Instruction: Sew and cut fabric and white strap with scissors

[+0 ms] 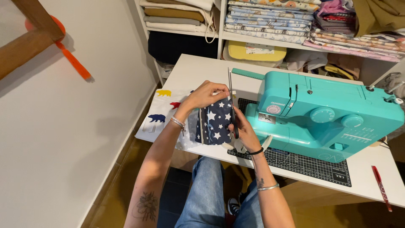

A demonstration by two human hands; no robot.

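Navy star-print fabric piece (216, 120) sits at the centre of the frame, held up just above the near edge of the white surface (190, 69), left of the teal sewing machine (325, 116). The left hand (204, 95) pinches its upper edge, fingers closed on the cloth. The right hand (244, 128) is wrapped around the handles of a pair of scissors (231, 103), whose blades point up along the fabric's right edge; how far the blades are parted cannot be told.

The risk, as I judge it, is that the blades stand very near the left fingertips, so a slip could nick them, or the cut could wander into the starred cloth if the pinch loosens.

Under the machine lies a black cutting mat (303, 162). A cloth with coloured bear shapes (158, 114) lies at the left of the surface. Folded fabrics fill the shelves (270, 21) across the top of the frame.
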